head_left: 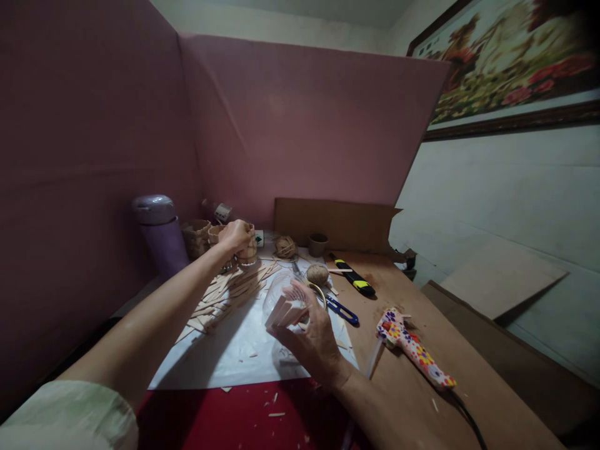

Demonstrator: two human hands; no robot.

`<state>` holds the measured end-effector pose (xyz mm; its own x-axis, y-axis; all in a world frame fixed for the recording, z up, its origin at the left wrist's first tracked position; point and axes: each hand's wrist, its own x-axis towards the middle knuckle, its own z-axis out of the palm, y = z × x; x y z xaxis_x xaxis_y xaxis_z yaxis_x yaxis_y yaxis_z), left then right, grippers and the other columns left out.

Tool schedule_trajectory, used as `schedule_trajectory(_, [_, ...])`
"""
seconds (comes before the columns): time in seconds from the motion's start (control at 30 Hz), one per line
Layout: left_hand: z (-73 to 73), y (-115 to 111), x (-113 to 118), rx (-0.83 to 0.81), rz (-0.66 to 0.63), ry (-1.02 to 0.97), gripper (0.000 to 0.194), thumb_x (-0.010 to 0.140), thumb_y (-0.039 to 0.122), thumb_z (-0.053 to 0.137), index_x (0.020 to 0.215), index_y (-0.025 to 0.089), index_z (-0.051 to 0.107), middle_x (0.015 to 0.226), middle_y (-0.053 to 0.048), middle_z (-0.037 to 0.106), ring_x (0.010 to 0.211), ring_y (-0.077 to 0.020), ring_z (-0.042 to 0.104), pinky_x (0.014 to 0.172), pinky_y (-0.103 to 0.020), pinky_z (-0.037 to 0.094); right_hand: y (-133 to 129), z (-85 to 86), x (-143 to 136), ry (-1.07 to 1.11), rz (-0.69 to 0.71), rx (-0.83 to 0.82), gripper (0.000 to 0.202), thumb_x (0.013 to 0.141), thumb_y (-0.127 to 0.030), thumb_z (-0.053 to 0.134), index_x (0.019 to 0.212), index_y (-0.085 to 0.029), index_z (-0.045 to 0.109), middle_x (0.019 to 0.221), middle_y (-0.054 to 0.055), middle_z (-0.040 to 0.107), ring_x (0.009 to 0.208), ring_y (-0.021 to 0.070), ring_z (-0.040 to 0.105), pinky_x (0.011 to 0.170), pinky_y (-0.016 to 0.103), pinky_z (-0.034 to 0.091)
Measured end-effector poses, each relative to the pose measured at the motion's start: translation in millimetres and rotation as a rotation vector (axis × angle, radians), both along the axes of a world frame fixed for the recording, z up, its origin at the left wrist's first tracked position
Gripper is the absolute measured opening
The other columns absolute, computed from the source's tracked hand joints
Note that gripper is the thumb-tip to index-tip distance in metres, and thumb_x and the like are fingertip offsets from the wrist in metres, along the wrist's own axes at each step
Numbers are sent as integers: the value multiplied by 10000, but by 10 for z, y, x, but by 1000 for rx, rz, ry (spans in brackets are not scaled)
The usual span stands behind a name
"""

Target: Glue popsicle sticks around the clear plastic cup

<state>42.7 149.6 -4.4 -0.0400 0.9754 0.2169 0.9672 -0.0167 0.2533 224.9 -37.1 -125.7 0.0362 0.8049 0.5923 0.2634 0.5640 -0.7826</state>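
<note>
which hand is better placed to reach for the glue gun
Probably the right hand: it is nearer the flowered glue gun, though it holds a clear container. The left hand is farther off, at a tan cup.

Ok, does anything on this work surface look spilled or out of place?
Somewhat: small wood scraps lie strewn on the red surface in front, apart from the untidy spread of wooden sticks on the white sheet.

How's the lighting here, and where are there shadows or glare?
Head view: dim overall; head view: shadow falls across the white sheet beside the left arm; head view: soft glare on the flask's lid; head view: the clear cup in the right hand has faint edges.
</note>
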Motion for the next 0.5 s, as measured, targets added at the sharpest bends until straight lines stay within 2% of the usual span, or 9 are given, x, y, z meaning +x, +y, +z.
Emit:
schedule_trajectory(0.27, [-36,18,-6,2,-21,-24,332,808,256,636,1091,256,808,1115,-67,795,1034,-228,723,697,-223,481,-17,29,0,-7,-5,7,813,714,-456,870,1407,-193,535,1269,157,714,1137,299,713,718,339,628])
schedule_trajectory(0.5, [-2,69,-54,-19,-72,-2,333,749,253,684,1049,287,821,1047,-53,798,1021,-248,726,721,-244,489,-3,-1,-3,-11,3,31,797,719,-478,863,1393,-205,537,1258,154,715,1105,297,717,705,359,635])
